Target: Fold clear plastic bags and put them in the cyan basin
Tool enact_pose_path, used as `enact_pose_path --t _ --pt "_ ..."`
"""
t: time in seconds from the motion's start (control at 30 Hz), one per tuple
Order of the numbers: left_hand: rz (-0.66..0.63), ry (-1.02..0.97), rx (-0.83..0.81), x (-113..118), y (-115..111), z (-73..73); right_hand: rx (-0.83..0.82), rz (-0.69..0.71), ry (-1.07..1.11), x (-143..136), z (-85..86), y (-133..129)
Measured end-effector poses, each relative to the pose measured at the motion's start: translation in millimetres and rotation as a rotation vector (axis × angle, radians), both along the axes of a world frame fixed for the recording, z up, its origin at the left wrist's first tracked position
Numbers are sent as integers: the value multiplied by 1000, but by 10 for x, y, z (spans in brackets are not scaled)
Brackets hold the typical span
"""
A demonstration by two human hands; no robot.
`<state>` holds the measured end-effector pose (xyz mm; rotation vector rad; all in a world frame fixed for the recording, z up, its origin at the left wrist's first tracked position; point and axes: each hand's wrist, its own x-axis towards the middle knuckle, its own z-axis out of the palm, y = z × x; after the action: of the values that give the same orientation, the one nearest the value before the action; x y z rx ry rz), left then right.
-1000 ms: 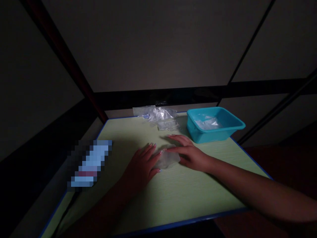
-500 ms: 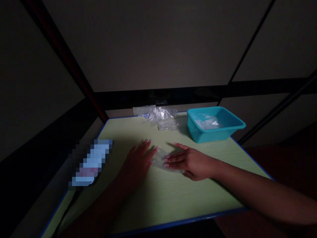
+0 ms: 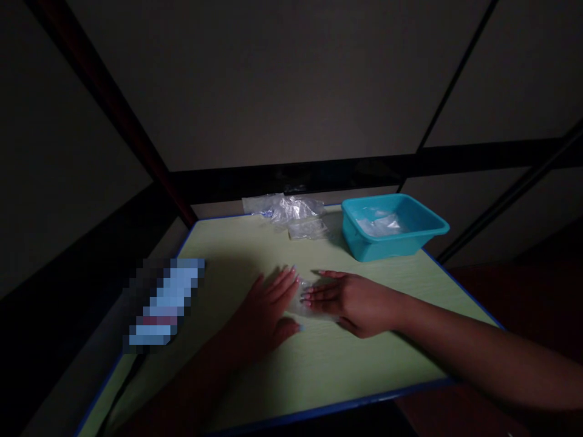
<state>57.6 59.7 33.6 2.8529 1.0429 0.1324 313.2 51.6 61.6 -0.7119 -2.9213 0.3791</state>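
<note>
Where the two hands meet near the middle of the counter [image 3: 319, 364], a small clear plastic bag [image 3: 304, 301] lies flat on the pale green surface, pinned from both sides. The left hand [image 3: 266, 312] rests palm down with its fingers spread flat, their tips on the bag's left edge; the right hand [image 3: 350, 298] lies flat too, fingers straight and close together, covering the bag's right part. Neither hand is closed around the bag — both press on it with open palms. The bag is thin and see-through, faintly glossy, so that the green shows through it; in the dim light its outline is hard to follow and much of it is hidden under the right hand's fingers.

Beyond the bag, toward the far edge of the counter, lies a loose heap of crumpled clear plastic bags [image 3: 291, 212], well apart from the hands. To the right of that heap and behind the right hand stands a teal plastic tub [image 3: 392, 243], upright, with more clear plastic [image 3: 378, 224] inside it. Left of the bag, at the counter's left edge, sits a blurred-out bluish object [image 3: 164, 300] — what it is cannot be told. The counter has a blue rim, and dark frame bars [image 3: 291, 173] run behind it in front of a grey wall.
</note>
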Motion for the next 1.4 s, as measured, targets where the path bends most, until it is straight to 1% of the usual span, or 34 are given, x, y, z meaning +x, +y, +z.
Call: enact_pose_path --t 0.03,0.1,0.27,0.4,0.47,0.6,0.67,0.77,0.87,1.0,1.13,1.23,1.3,1.4 --pt "-33 40 -31 15 -8 -17 -1 -15 -13 8 10 -2" --pt "-58 82 -57 41 -10 -46 6 -49 -42 30 31 1" --pt "-46 22 56 58 35 -38 1 -70 -110 68 74 24" --pt "-122 12 68 40 53 -31 3 -72 -116 65 111 0" --pt "-138 23 53 27 56 -62 31 -65 -114 58 134 -21" --pt "-114 48 21 9 78 -120 158 -53 -82 42 153 -34" --pt "-85 56 2 8 93 -110 199 -34 -77 33 136 -25" --pt "-39 45 -25 16 98 -58 227 -10 -101 21 103 -14" --pt "-78 22 -62 31 68 -15 237 -8 -113 7 98 -24" --pt "-175 29 -126 66 4 -15 194 -4 -73 -11 137 -31" --pt "-192 48 -169 99 -26 -17 98 7 29 2 160 28" --pt "-187 52 -166 110 -33 10 35 14 97 42 150 95" --pt "-180 52 -163 114 -37 33 24 -8 106 72 142 127" --pt "-182 53 -169 115 -42 47 26 -90 62 102 138 148"
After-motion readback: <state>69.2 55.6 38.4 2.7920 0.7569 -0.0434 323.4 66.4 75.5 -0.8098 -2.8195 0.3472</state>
